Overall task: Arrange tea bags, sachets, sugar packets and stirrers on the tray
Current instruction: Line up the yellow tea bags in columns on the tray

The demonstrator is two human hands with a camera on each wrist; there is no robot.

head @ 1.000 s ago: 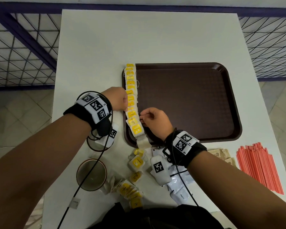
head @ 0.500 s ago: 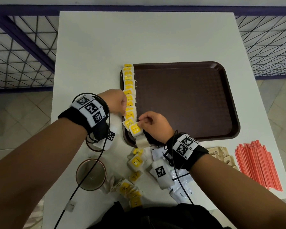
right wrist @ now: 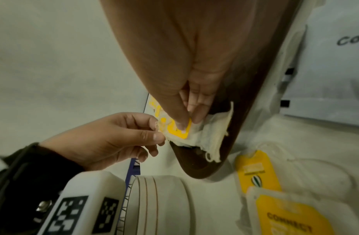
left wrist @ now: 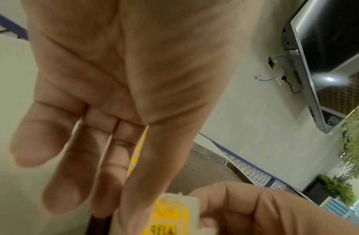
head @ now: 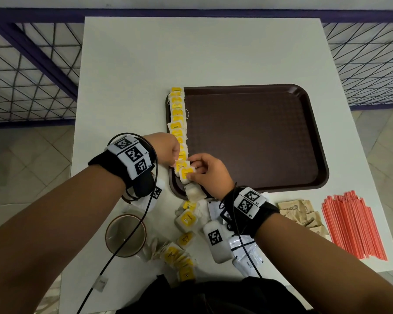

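Note:
A dark brown tray [head: 247, 137] lies on the white table with a row of yellow-tagged tea bags [head: 177, 118] overlapping along its left edge. At the row's near end my right hand [head: 192, 168] pinches a yellow-tagged tea bag [head: 186, 172] between thumb and fingers. In the right wrist view the same tea bag [right wrist: 178, 132] sits just over the tray's near-left corner. My left hand [head: 176, 160] pinches the left edge of that tea bag, seen in the right wrist view as the left hand [right wrist: 158, 132]. Loose tea bags [head: 186, 219] lie on the table below the tray.
White sachets [head: 245, 252], brown sugar packets [head: 300, 214] and a fan of red stirrers [head: 352, 225] lie along the table's near right edge. A brown cup [head: 125, 234] stands near left beside another heap of tea bags [head: 179, 257]. A metal railing [head: 32, 71] borders the table.
My left hand has slid down the row toward the tray's near-left corner. My right thumb and fingers have closed on the tea bag at the near end.

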